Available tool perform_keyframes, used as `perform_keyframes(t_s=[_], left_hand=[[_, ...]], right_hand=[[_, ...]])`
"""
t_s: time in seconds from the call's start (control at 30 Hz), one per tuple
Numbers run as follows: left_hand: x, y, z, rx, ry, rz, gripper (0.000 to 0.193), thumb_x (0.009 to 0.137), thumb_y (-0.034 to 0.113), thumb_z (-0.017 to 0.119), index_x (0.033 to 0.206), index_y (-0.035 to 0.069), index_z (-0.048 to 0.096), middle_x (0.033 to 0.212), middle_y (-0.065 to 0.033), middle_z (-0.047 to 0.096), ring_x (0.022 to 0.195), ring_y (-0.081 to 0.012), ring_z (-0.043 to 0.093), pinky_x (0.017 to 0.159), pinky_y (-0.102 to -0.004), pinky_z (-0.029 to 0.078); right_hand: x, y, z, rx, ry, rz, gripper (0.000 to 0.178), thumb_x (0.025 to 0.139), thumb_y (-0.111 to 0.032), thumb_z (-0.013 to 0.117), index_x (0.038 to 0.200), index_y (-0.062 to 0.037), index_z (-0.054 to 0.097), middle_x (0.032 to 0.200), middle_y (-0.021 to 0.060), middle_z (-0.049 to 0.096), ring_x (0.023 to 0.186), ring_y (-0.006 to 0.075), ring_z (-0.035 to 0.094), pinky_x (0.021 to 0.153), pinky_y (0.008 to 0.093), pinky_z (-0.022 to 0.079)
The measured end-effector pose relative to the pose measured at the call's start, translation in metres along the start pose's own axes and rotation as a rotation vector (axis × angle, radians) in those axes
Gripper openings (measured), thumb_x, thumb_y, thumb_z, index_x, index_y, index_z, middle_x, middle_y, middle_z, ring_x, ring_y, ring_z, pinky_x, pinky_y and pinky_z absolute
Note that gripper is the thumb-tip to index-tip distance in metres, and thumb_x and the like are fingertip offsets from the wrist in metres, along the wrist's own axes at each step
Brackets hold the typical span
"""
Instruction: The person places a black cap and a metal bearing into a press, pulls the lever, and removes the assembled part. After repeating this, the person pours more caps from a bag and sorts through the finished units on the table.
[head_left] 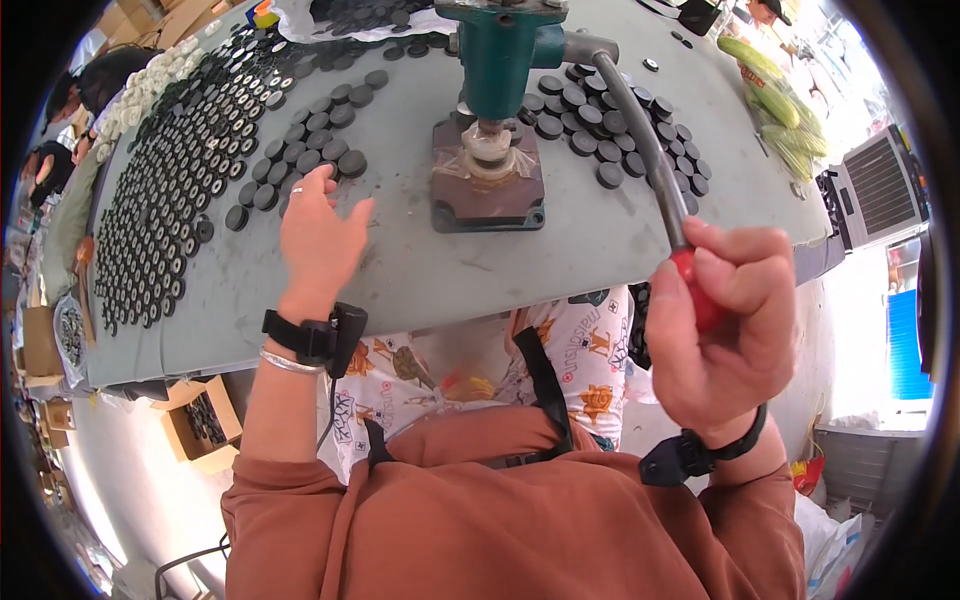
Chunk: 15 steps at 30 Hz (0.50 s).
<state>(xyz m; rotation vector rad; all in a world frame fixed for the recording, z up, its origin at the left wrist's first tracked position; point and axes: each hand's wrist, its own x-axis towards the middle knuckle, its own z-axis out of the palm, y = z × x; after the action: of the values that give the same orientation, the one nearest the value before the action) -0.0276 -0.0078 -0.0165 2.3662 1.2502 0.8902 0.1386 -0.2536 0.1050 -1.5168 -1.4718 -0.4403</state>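
A green hand press [497,65] stands on the table in front of me, its ram down on a tape-wrapped die [490,160] on the brown base plate. A grey metal lever [645,140] slopes from the press toward my right side. Around the red handle [708,300] at its end, my right hand [725,320] is closed. My left hand [325,235] is open, thumb apart, its fingertips by the near edge of a loose group of black round discs [310,140]. Nothing shows in its grasp. Whether its fingertips touch a disc I cannot tell.
Many black rings with pale centres [165,220] cover the table's left side. More black discs [590,120] lie right of the press. Green vegetables in plastic [785,100] sit at the far right. Below the table's left edge stands a cardboard box [205,425] holding dark parts.
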Motion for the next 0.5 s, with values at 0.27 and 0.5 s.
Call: perform_keyframes(t_s=[0.27,0.5], left_hand=[[0.025,-0.014,0.007,0.228,-0.004,0.054,0.046,0.076,0.025,0.07,0.112,0.0,0.057,0.103,-0.0142,0.06,0.086,-0.0246,0.06,0.075,-0.0358,0.049],[0.038,-0.004,0.014,0.503,-0.2,0.026,0.039,0.08,0.034,0.065,0.11,0.009,0.06,0.108,-0.0116,0.056,0.101,-0.0272,0.057,0.08,-0.0405,0.049]], right_hand=[[-0.032,0.016,0.02,-0.131,0.041,-0.127,0.028,0.064,0.004,0.072,0.081,-0.0021,0.051,0.091,0.0193,0.06,0.062,0.017,0.058,0.051,0.0242,0.049],[0.024,0.006,-0.005,0.098,0.069,-0.013,0.016,0.082,0.01,0.05,0.095,0.0013,0.052,0.09,0.0169,0.056,0.059,0.0127,0.052,0.063,0.0262,0.047]])
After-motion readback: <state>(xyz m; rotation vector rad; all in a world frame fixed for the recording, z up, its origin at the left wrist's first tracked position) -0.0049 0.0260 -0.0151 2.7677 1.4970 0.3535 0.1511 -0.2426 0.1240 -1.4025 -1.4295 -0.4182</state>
